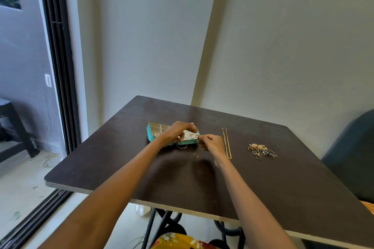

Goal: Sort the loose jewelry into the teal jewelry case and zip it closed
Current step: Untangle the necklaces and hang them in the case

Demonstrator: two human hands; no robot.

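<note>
The teal jewelry case (152, 133) lies open on the dark table (182, 178), with pale compartments showing inside. My left hand (178, 131) hovers over the case's right half with fingers curled, and hides part of it. My right hand (212, 144) pinches a thin necklace (196, 152) at its clasp by the case's right edge. The chain hangs down to a small pendant on the table. A gold chain (227, 143) lies straight to the right of my right hand. Further right sits a pile of rings and earrings (261, 150).
The table stands in a corner of pale walls (283, 56). A dark sliding-door frame (58, 66) runs along the left, with a balcony floor beyond. A dark seat back (352, 157) stands at the right edge. Black table legs (153, 224) show below.
</note>
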